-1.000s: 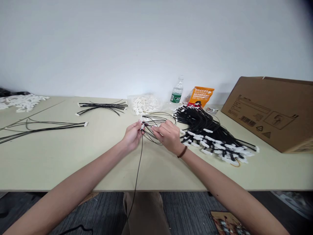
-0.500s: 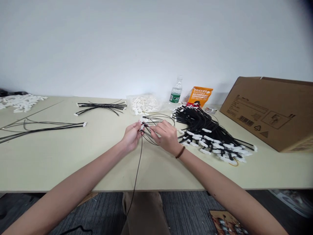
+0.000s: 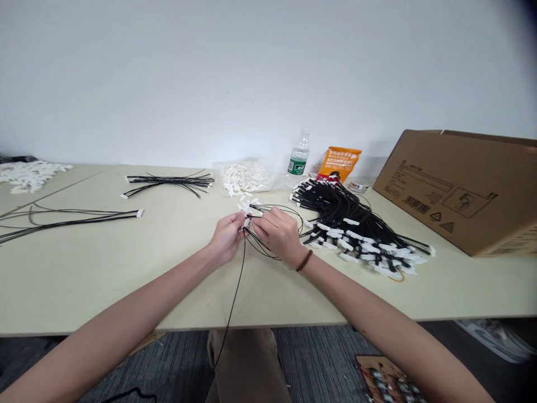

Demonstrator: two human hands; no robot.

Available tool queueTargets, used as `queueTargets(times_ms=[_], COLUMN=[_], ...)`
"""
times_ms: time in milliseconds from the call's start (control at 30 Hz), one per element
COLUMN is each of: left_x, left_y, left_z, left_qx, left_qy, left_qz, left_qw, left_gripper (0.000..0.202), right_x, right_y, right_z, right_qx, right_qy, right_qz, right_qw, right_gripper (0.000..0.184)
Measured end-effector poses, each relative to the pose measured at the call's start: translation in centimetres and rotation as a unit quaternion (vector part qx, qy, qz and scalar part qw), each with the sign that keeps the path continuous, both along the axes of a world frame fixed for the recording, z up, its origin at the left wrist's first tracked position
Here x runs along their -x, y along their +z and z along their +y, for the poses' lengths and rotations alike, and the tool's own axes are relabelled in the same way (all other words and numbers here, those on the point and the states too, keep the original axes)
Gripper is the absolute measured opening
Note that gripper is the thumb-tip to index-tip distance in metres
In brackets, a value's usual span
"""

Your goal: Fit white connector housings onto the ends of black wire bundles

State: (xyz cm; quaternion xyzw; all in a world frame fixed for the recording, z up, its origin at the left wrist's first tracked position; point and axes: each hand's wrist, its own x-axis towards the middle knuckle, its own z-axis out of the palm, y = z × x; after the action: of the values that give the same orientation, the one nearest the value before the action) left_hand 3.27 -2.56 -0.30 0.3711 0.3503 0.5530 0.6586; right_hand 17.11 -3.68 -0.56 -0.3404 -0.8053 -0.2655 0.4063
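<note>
Between the fingertips of my left hand (image 3: 227,236) is a white plastic connector (image 3: 245,224), gripped near the middle of the table. My right hand (image 3: 280,232) is closed, thumb and forefinger pinching a thin black wire (image 3: 254,216) close to the connector. Several black wires (image 3: 262,248) loop from the connector beneath and behind the right hand. One long wire (image 3: 237,291) hangs from it over the table's front edge. Just behind the hands lie loose white connectors (image 3: 247,205), partly hidden by the left fingertips.
To the right lies a big pile of black wire harnesses (image 3: 348,218), beside a cardboard box (image 3: 457,196). Behind are a clear bag of white connectors (image 3: 243,176), a water bottle (image 3: 298,154) and an orange packet (image 3: 339,163). More wires (image 3: 168,182) and white connectors (image 3: 31,174) lie left.
My right hand has shifted slightly and its fingers have drawn closer together near the connector. The left hand keeps its grip. The whole view has shifted a little.
</note>
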Motion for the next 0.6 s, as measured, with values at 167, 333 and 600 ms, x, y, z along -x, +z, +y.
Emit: queueTargets(times_ms=[167,333,600], left_x=[0.5,1.2,1.3], left_y=[0.1,0.2,0.3], left_z=[0.5,1.0,1.4], left_qx=[0.009,0.035,0.059], left_qy=[0.062,0.097,0.116], left_qz=[-0.012,-0.011,-0.018], left_qw=[0.998,0.995,0.991], left_gripper=[0.016,0.022,0.013], right_x=[0.1,1.2,0.2], right_y=[0.7,0.4,2.4], right_z=[-0.3,-0.8,0.1], right_qx=[0.013,0.113,0.322], right_qy=[0.050,0.235,0.289], right_qz=[-0.017,-0.035,0.481], right_qw=[0.999,0.965,0.763], right_gripper=[0.018,0.017,0.021])
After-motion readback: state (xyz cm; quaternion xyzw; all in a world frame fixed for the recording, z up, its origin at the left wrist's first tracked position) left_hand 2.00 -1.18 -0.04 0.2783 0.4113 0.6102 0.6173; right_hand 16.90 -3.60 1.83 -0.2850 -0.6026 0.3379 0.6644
